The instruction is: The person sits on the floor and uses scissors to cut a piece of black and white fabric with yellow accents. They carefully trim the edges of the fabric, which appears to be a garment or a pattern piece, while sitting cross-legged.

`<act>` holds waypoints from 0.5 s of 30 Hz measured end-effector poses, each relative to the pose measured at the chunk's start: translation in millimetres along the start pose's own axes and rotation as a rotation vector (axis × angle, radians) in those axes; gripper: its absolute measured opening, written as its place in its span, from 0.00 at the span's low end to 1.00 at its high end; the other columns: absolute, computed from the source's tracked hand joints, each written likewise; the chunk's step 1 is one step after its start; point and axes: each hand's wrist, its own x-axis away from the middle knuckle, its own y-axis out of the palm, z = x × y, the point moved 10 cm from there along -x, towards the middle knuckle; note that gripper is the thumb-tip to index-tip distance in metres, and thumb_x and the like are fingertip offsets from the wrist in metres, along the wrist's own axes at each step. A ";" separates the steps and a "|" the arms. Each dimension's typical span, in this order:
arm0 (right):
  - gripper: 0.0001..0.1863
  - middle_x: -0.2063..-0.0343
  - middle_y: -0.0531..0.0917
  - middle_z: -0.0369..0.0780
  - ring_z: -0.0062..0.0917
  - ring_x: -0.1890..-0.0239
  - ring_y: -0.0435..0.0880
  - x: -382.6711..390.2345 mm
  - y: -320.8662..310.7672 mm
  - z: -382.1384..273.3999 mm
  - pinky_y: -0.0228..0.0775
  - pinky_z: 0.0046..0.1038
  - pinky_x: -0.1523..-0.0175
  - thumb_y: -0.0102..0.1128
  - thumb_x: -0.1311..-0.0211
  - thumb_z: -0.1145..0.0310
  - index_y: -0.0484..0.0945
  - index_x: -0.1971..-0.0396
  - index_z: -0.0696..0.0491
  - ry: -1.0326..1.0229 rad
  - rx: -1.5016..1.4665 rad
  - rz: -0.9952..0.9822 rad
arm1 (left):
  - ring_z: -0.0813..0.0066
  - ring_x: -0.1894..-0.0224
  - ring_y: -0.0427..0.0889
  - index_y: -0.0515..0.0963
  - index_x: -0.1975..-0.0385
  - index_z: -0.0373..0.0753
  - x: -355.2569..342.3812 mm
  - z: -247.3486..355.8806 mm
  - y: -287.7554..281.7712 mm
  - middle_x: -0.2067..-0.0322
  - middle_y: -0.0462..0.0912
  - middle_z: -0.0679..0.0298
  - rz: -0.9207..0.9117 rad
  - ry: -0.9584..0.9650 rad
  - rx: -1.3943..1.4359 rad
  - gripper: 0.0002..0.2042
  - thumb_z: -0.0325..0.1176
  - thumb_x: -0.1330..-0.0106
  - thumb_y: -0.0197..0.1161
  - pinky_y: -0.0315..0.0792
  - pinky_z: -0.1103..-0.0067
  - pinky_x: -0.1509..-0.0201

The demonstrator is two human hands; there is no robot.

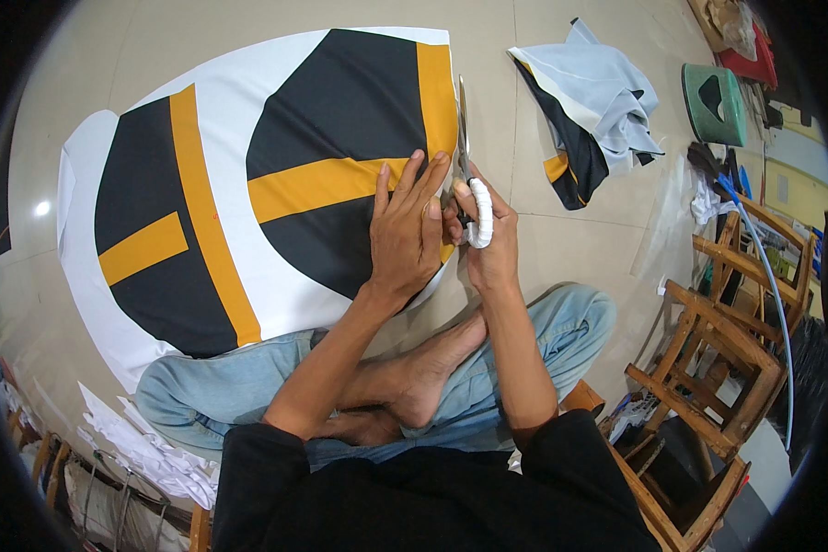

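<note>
A large white fabric sheet point(216, 120) printed with black and mustard-yellow shapes lies spread on the floor before my crossed legs. My left hand point(407, 225) rests flat on its right part, fingers stretched over a yellow band and the black area. At the sheet's right edge, my right hand point(489, 230) grips a pair of scissors point(464, 120) by handles wrapped in white. The long metal blades point away from me along the yellow border. Whether they are parted is hard to tell. Part of the handles is hidden by my fingers.
A crumpled pile of grey, black and yellow fabric point(589, 92) lies right of the sheet. Farther right are a green plastic stool point(713, 104), wooden frames point(708, 368) and a blue hose point(765, 267). White scraps point(147, 442) lie at the lower left on the tiled floor point(561, 248).
</note>
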 end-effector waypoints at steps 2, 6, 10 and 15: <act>0.32 0.80 0.76 0.35 0.15 0.83 0.71 -0.1 1.1 -1.1 0.60 0.17 0.78 0.69 0.38 0.68 0.70 0.36 0.61 0.000 -0.004 -0.004 | 0.55 0.28 0.63 0.70 0.36 0.33 -0.9 1.3 -2.3 0.36 0.74 0.55 0.008 -0.002 0.029 0.24 0.37 0.23 0.35 0.43 0.55 0.24; 0.31 0.80 0.77 0.35 0.15 0.83 0.71 -1.7 2.4 0.2 0.60 0.17 0.78 0.69 0.38 0.68 0.70 0.36 0.61 -0.003 -0.020 -0.013 | 0.54 0.28 0.63 0.72 0.38 0.33 -0.3 0.1 -1.6 0.36 0.74 0.56 0.017 0.000 0.056 0.25 0.39 0.21 0.32 0.41 0.54 0.23; 0.31 0.79 0.77 0.34 0.14 0.82 0.72 -5.0 3.6 1.3 0.60 0.17 0.78 0.69 0.38 0.68 0.71 0.36 0.60 0.004 -0.047 -0.040 | 0.54 0.28 0.63 0.72 0.38 0.33 -0.4 2.2 -0.4 0.37 0.74 0.56 0.003 0.004 0.031 0.25 0.39 0.22 0.32 0.41 0.55 0.23; 0.31 0.78 0.78 0.34 0.14 0.82 0.72 -4.6 2.5 2.0 0.60 0.16 0.78 0.69 0.37 0.69 0.70 0.36 0.60 0.003 0.000 -0.030 | 0.55 0.28 0.63 0.71 0.36 0.35 0.2 0.8 -0.4 0.36 0.74 0.57 0.009 0.008 0.019 0.24 0.37 0.23 0.35 0.44 0.55 0.24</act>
